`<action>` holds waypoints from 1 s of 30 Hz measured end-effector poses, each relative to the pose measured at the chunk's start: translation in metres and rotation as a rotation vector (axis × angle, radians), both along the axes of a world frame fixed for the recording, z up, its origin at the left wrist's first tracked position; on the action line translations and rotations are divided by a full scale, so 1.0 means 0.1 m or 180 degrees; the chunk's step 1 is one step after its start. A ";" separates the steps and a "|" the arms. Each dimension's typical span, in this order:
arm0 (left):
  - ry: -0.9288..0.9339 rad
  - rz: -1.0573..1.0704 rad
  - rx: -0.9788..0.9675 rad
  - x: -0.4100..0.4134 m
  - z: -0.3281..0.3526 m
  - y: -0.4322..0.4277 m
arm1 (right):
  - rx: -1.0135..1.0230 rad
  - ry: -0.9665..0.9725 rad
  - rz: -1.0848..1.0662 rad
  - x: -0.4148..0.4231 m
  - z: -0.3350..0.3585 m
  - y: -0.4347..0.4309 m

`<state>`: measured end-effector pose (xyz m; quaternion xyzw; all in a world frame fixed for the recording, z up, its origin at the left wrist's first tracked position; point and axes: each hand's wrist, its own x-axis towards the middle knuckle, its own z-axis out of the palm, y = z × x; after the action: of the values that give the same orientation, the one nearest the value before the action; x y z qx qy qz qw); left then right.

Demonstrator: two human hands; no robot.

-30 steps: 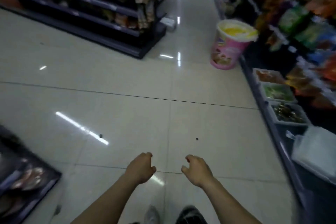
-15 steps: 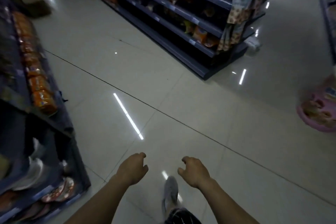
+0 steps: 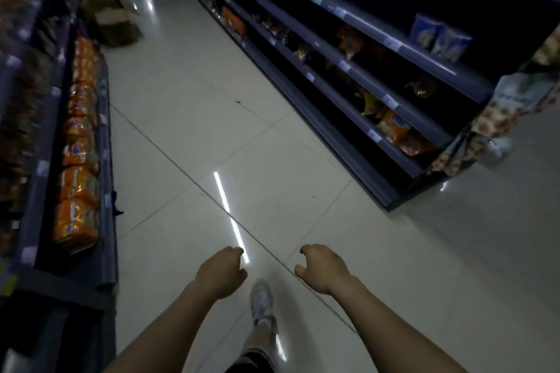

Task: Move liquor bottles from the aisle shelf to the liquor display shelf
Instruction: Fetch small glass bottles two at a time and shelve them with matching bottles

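Observation:
My left hand (image 3: 220,272) and my right hand (image 3: 323,269) hang in front of me over the tiled floor, fingers loosely curled, holding nothing. No liquor bottle shows in the head view. A dark aisle shelf (image 3: 357,91) with snack packets runs along the right, and another shelf (image 3: 103,166) with orange packets (image 3: 77,160) stands on the left. I cannot see the liquor display shelf.
A pale tiled aisle floor (image 3: 194,118) runs between the two shelves. Cardboard boxes (image 3: 116,20) sit on the floor at the far left end. Hanging patterned packets (image 3: 491,118) drape the right shelf's end. My shoe (image 3: 261,300) shows between my arms.
The view has swung to the left, away from the pink tub and the right-hand shelves, into an aisle between two shelves. Both hands stay in the same loose pose.

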<state>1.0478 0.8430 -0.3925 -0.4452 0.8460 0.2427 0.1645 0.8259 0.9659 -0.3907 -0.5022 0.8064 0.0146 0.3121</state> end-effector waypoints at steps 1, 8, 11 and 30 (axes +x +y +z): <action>0.0053 0.0067 0.0026 -0.19 0.03 -0.34 | 0.0008 0.0006 -0.0011 -0.19 0.04 -0.32; 0.0430 0.0041 0.0034 -1.65 0.50 -2.37 | -0.0255 0.0070 -0.0364 -1.57 0.55 -2.25; 0.0564 -0.0005 -0.0005 -2.33 0.71 -3.18 | -0.0431 0.0111 -0.0521 -2.13 0.72 -2.98; 0.2047 -0.0746 -0.1076 -6.76 2.72 -7.90 | -0.2036 0.0811 -0.1143 -6.04 2.66 -7.49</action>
<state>0.3719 0.0533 -0.1206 -0.2675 0.9277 0.2066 -0.1585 0.2223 0.2173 -0.1243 -0.4191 0.8776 -0.2302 0.0346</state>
